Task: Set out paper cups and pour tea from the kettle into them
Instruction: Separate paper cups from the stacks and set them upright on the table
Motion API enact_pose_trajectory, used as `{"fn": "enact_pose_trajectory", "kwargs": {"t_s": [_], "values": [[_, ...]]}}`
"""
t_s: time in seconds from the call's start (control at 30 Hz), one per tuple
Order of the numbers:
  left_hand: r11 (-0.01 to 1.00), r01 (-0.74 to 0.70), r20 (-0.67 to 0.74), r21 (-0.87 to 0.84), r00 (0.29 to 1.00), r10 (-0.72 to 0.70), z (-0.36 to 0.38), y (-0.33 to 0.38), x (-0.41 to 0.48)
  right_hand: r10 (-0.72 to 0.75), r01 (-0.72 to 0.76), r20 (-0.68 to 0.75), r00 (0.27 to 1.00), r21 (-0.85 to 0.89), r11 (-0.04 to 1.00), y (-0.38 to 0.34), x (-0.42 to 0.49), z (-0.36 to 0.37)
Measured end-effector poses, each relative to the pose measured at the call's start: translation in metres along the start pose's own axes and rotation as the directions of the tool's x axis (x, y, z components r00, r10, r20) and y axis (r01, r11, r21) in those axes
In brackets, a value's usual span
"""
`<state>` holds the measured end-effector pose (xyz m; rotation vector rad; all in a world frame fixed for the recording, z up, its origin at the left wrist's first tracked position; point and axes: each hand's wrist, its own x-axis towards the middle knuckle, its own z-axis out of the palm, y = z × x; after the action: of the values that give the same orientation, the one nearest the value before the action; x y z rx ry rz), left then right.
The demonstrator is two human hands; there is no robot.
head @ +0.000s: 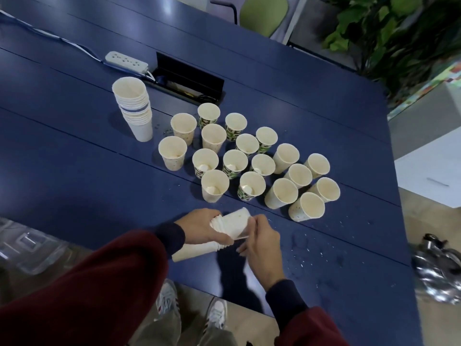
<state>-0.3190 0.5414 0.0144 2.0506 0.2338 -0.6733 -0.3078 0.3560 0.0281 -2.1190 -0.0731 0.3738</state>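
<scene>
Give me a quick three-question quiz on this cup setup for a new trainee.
1. True or false: the single paper cups on the blue table stand upright, mouths up.
2. Where is the tall upright cup stack relative to them? A) on their left B) on their right C) among them
3. Short answer: what do the left hand and right hand hold between them?
Key: 1 true; 2 A; 3 a sideways stack of nested cups.
</scene>
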Motion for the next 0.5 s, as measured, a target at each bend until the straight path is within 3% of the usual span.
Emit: {"fn": "enact_pose_trajectory", "kwargs": {"t_s": [0.1,0.2,0.33,0.5], "values": [[0.996,0.083,-0.019,0.014,0.996,-0.083,0.011,0.006,-0.001,-0.14,0.118,-0.119,0.983,-0.175,0.978,0.021,0.005,-0.035],[0.993,0.117,-0.036,0.005,0.992,-0.117,0.023,0.013,-0.003,-0.234,0.189,-0.098,0.967,-0.334,0.924,0.035,0.002,-0.055],[0.997,0.077,-0.047,-0.015,0.996,-0.077,0.047,0.027,-0.001,-0.25,0.208,-0.024,0.968,-0.482,0.851,0.048,-0.003,-0.068],[0.994,0.048,-0.164,-0.097,0.984,-0.063,0.062,0.033,-0.01,-0.253,0.229,0.023,0.967,-0.513,0.827,0.049,-0.007,-0.072]]}}
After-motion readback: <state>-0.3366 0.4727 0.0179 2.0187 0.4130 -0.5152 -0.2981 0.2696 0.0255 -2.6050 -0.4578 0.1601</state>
